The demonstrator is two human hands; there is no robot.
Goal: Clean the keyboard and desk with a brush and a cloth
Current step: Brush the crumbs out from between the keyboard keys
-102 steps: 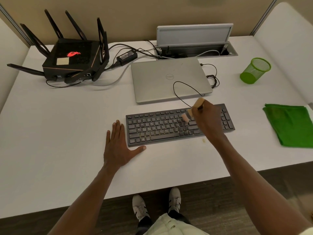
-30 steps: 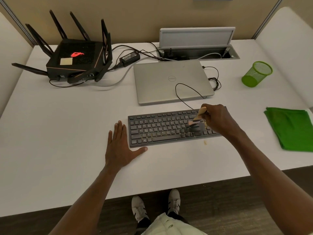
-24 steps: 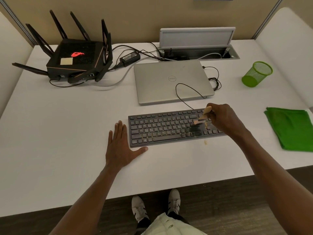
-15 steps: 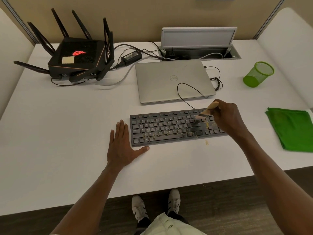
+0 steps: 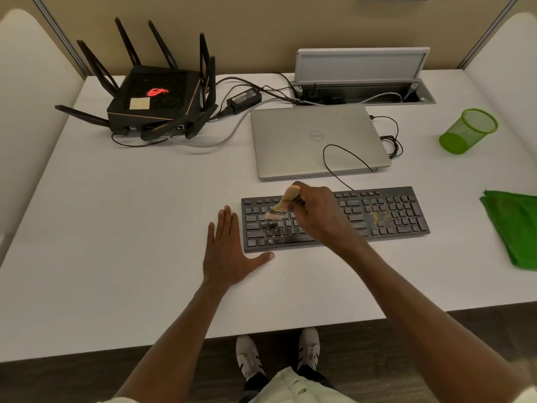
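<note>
head view shows the right hand (image 5: 316, 212) curled round the wooden handle of a small brush (image 5: 280, 206), its pale bristles down on the left keys of the black keyboard (image 5: 377, 216). the left hand (image 5: 229, 251) lies flat and open on the white desk (image 5: 116, 228), thumb touching the keyboard's near left corner. yellowish crumbs sit among the right-side keys. the brush looks light with soft bristles, best held low on the handle; the keyboard seems light enough to slide, so bracing it makes sense. a folded green cloth (image 5: 514, 228) waits at the desk's right edge
</note>
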